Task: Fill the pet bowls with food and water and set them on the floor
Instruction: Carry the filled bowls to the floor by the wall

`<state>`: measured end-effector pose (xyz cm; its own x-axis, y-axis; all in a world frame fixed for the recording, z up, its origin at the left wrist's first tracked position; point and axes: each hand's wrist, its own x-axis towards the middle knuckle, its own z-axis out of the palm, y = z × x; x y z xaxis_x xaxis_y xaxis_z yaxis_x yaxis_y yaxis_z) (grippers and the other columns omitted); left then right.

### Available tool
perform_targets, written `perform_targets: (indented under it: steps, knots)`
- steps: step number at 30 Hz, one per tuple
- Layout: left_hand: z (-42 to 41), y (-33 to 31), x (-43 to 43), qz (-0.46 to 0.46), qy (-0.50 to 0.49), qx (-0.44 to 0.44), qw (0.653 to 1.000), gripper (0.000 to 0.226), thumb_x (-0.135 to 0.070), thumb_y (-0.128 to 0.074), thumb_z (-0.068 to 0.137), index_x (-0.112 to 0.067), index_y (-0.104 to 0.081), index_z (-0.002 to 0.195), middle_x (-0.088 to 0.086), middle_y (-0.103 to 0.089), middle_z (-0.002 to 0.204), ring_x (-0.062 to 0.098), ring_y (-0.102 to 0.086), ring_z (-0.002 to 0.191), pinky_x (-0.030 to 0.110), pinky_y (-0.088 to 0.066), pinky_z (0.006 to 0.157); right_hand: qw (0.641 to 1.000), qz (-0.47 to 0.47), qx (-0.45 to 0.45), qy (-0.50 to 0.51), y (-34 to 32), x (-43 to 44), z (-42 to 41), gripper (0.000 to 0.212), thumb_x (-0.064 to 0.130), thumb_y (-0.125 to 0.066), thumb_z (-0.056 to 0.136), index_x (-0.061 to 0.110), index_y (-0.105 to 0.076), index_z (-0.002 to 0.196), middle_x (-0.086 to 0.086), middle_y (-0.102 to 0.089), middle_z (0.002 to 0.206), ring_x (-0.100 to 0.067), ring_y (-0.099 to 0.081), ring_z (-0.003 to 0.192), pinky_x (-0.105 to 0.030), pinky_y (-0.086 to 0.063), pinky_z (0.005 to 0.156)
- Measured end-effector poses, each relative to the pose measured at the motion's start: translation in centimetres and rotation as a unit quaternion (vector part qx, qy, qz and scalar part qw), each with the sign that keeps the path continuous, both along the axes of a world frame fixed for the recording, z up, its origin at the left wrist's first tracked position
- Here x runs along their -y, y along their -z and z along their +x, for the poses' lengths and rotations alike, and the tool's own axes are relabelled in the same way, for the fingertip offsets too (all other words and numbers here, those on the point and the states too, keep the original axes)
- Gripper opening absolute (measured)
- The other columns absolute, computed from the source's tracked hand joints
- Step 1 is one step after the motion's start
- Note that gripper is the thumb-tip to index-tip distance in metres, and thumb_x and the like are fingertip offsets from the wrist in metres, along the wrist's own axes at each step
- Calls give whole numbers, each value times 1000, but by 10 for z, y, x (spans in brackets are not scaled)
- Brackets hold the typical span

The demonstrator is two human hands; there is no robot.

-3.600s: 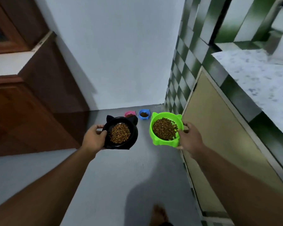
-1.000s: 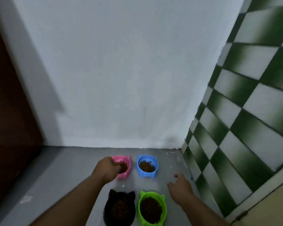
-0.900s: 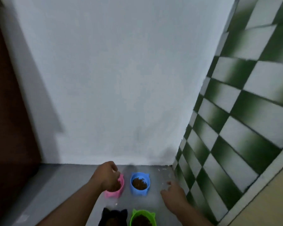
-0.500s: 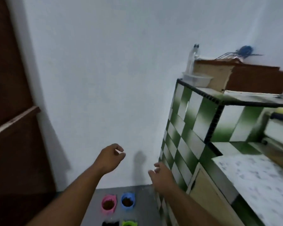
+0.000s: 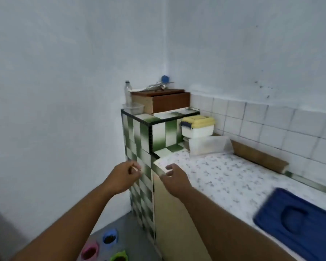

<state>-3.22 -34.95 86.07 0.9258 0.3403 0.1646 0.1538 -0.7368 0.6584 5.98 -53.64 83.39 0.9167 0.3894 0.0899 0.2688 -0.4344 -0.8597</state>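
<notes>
Three pet bowls stand on the grey floor at the bottom of the view: a blue bowl (image 5: pixel 110 238), a pink bowl (image 5: pixel 90 251) and the rim of a green bowl (image 5: pixel 119 257), each with brown kibble inside. The black bowl is out of view. My left hand (image 5: pixel 123 176) is raised at counter height with loosely curled fingers and holds nothing. My right hand (image 5: pixel 174 177) hovers beside it, in front of the counter's corner, fingers relaxed and empty. Both hands are far above the bowls.
A speckled countertop (image 5: pixel 224 178) runs to the right, with a blue tray (image 5: pixel 297 221) at its near end and clear and yellow-lidded containers (image 5: pixel 198 127) at the back. A green-checked tiled block (image 5: pixel 145 140) carries a wooden box and a bottle (image 5: pixel 127 93).
The black and green bowls were set on the floor and let go. Since then both hands have risen empty and the view has swung up and right to the counter.
</notes>
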Motion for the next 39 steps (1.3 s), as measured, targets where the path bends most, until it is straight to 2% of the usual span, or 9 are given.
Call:
perform_targets:
  steps: [3, 6, 11, 16, 22, 24, 27, 32, 39]
  knots:
    - [-9, 3, 65, -1, 62, 18, 998, 25, -48, -62, 84, -27, -67, 97, 8, -73, 91, 23, -69, 85, 39, -55, 82, 998, -3, 1, 63, 5, 63, -33, 42, 32, -65, 90, 17, -53, 128, -2, -63, 111, -15, -59, 91, -26, -48, 70]
    - [-27, 7, 125, 3, 103, 3, 995, 11, -33, -67, 94, -24, -66, 100, 11, -71, 84, 23, -67, 76, 37, -53, 69, 994, -5, -5, 105, 8, 118, -70, 46, 34, -66, 90, 19, -52, 131, -4, -62, 121, -17, -60, 101, -24, -44, 77]
    - [-51, 4, 204, 17, 154, -5, 988, 10, -34, -68, 94, -27, -64, 100, 5, -72, 83, 19, -66, 73, 28, -46, 59, 986, 19, -11, 166, 6, 210, -126, 46, 33, -66, 91, 18, -51, 132, -4, -60, 122, -20, -60, 109, -27, -43, 83]
    - [-79, -5, 293, 18, 211, 11, 977, 13, -32, -68, 94, -26, -64, 104, 5, -70, 84, 20, -66, 79, 30, -48, 63, 978, 32, -3, 206, -2, 296, -170, 48, 32, -65, 92, 16, -49, 134, -1, -58, 112, -19, -59, 99, -28, -42, 79]
    - [-107, 4, 399, 2, 269, 15, 963, 13, -33, -68, 94, -27, -63, 105, 7, -70, 88, 21, -67, 85, 30, -49, 68, 962, 25, 0, 271, 5, 411, -233, 48, 34, -67, 92, 18, -50, 133, -4, -59, 121, -23, -60, 109, -36, -50, 96]
    - [-116, 12, 438, -9, 290, 8, 957, 12, -33, -68, 93, -28, -62, 102, 7, -66, 85, 25, -68, 88, 36, -55, 75, 954, 24, -11, 297, 12, 454, -255, 46, 34, -68, 90, 19, -51, 130, -4, -61, 118, -21, -62, 102, -36, -54, 90]
    - [-128, 27, 491, -15, 317, -8, 948, 11, -36, -67, 93, -30, -62, 100, 5, -63, 84, 26, -68, 89, 44, -56, 84, 939, 28, -26, 341, 25, 516, -286, 42, 28, -68, 90, 16, -53, 127, -3, -62, 107, -14, -61, 82, -23, -49, 66]
    - [-136, 55, 539, -39, 319, -27, 947, 8, -29, -68, 91, -24, -64, 98, 6, -68, 79, 29, -68, 82, 45, -58, 78, 929, -2, -30, 370, 44, 578, -303, 44, 29, -70, 89, 13, -54, 127, -7, -65, 110, -24, -64, 99, -36, -54, 90]
    - [-103, 78, 549, -33, 304, -44, 951, 9, -29, -67, 92, -23, -63, 98, 8, -71, 86, 25, -68, 82, 42, -57, 77, 938, -4, -45, 344, 64, 579, -251, 41, 26, -67, 92, 14, -53, 128, 0, -61, 104, -17, -59, 86, -27, -49, 74]
